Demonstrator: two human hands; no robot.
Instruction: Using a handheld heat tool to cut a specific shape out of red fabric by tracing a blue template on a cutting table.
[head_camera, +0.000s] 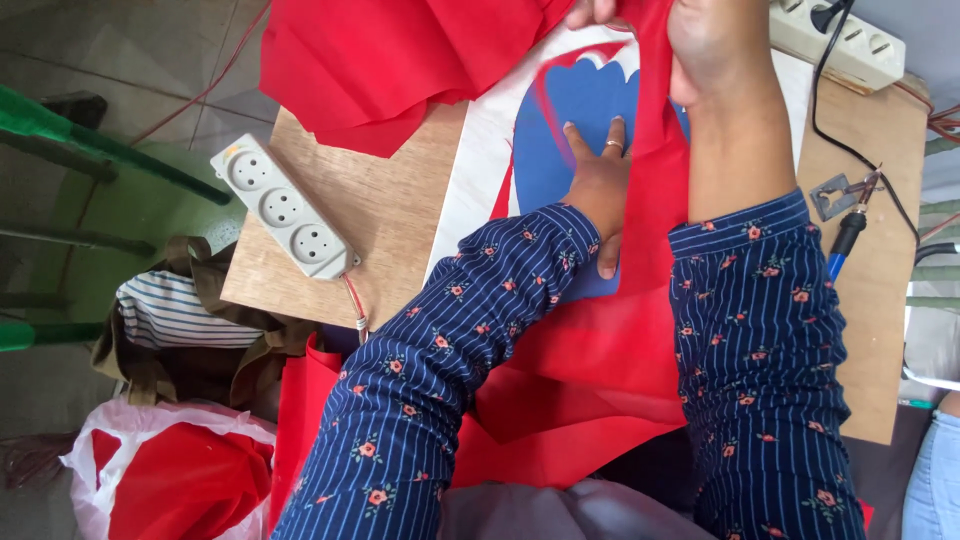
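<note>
Left hand (598, 190) lies flat, fingers spread, pinning the thin red fabric sheet (600, 370) on the blue-and-white printed board (545, 150). Right hand (705, 45) grips the fabric's far edge, closed. Judgement: keep tension even to avoid wrinkles.

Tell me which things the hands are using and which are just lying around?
In use:
- thin red fabric sheet
- blue cut-out shape on the white board
- left hand, pressing flat
- right hand, gripping the fabric

Lying about:
- white three-socket power strip
- blue-handled tool
- striped cloth in the brown bag
- white plastic bag
</note>
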